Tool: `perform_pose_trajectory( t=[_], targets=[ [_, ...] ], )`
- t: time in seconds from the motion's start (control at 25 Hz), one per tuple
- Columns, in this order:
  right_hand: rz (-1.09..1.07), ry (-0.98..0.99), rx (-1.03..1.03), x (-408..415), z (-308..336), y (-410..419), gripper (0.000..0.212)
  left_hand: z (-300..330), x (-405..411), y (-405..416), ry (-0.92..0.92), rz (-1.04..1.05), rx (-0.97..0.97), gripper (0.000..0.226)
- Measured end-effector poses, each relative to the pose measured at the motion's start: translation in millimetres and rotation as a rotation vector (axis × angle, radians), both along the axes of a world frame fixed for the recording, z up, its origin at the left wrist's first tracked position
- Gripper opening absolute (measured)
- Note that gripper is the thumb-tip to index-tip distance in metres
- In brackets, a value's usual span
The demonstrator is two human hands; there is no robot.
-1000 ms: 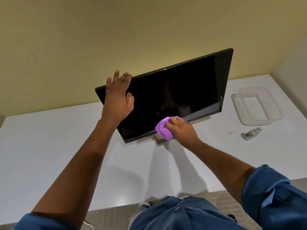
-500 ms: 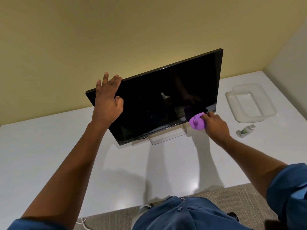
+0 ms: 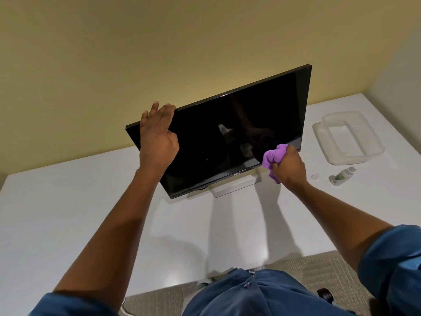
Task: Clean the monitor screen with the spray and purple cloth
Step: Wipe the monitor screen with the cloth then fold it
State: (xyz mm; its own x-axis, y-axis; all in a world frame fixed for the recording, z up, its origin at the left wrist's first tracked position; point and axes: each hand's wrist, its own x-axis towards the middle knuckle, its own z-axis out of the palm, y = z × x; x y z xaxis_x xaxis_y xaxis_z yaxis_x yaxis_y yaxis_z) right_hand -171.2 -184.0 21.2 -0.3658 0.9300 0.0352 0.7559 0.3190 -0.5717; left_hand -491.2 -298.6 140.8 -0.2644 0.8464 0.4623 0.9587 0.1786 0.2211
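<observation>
Clutching purple cloth [image 3: 273, 156] in right hand [image 3: 289, 167], pressed on monitor [image 3: 227, 137]

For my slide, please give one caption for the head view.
Left hand steadies the monitor while right hand wipes with the cloth.

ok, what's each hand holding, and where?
Right hand grips the bunched purple cloth by its middle. Left hand braces the monitor at its top-left edge.
</observation>
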Motion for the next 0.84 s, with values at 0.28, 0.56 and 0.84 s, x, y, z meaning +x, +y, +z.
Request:
perform_pose_trajectory(
  t=[0.28,0.56,0.84],
  targets=[
    [0.011,0.106,-0.278,-52.1,0.7,-27.6,0.019,3.0,0.3,-0.8,-0.023,0.003,-0.012,0.063],
    [0.029,0.116,-0.341,-128.5,-10.4,-93.4,0.023,8.0,-2.9,-4.7,0.001,-0.035,-0.096,0.067],
    [0.07,0.143,-0.4,-200.4,-20.4,-150.0,0.025,15.1,-6.5,-9.7,0.026,-0.067,-0.129,0.075]
  ],
)
